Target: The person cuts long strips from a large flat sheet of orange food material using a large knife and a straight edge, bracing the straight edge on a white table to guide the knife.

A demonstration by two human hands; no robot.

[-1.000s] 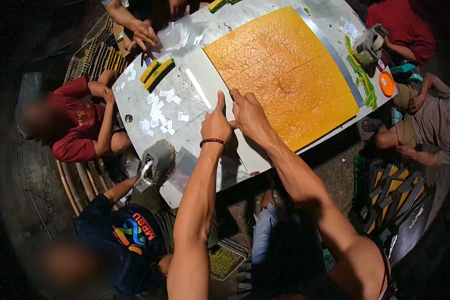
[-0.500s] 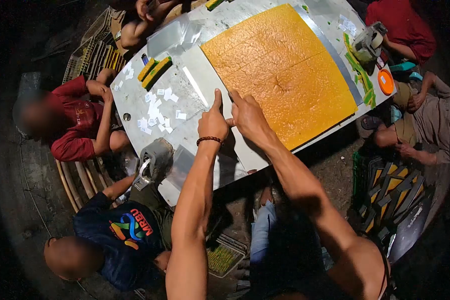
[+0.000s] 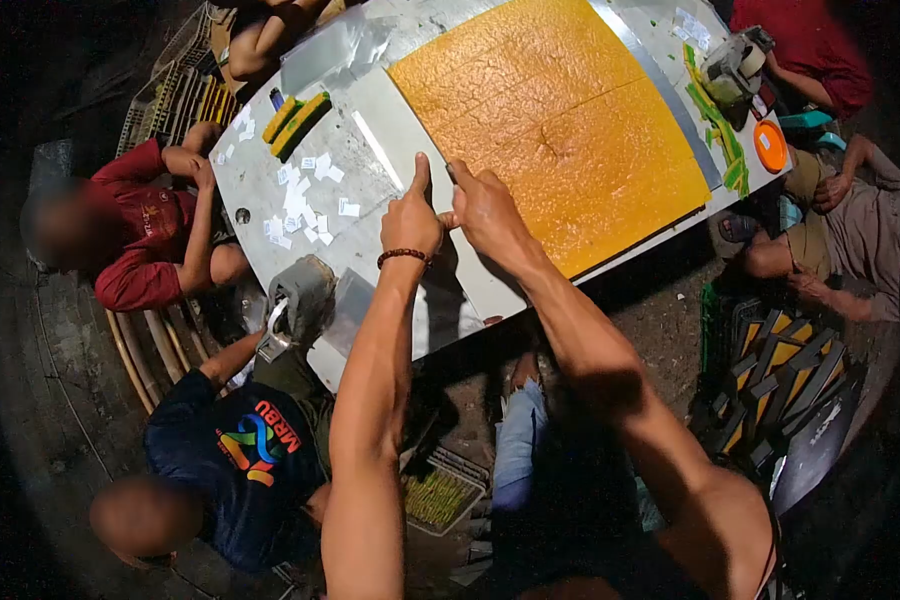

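Note:
My left hand [image 3: 412, 222], with a beaded bracelet [image 3: 403, 257] at the wrist, is over a long pale strip [image 3: 400, 115] on the table. Its index finger is stretched forward and the others are curled; I see nothing held. Close beside it, my right hand [image 3: 488, 212] also points its index finger forward, near the left edge of a large orange-yellow slab [image 3: 560, 150] with a textured top and faint straight lines. Between the hands the thumbs seem to touch. What lies beneath the palms is hidden.
On the pale table [image 3: 245, 190] lie small white labels [image 3: 295, 200], yellow-green strips [image 3: 300, 125], clear plastic sheets [image 3: 335, 50], tape dispensers [image 3: 300, 295] and an orange lid [image 3: 770, 146]. Co-workers sit around it. Crates [image 3: 445, 490] and dark-edged pieces [image 3: 785, 370] are on the floor.
The whole view has shifted, so table and hands appear slightly higher and further left. My hands keep the same pose against the slab.

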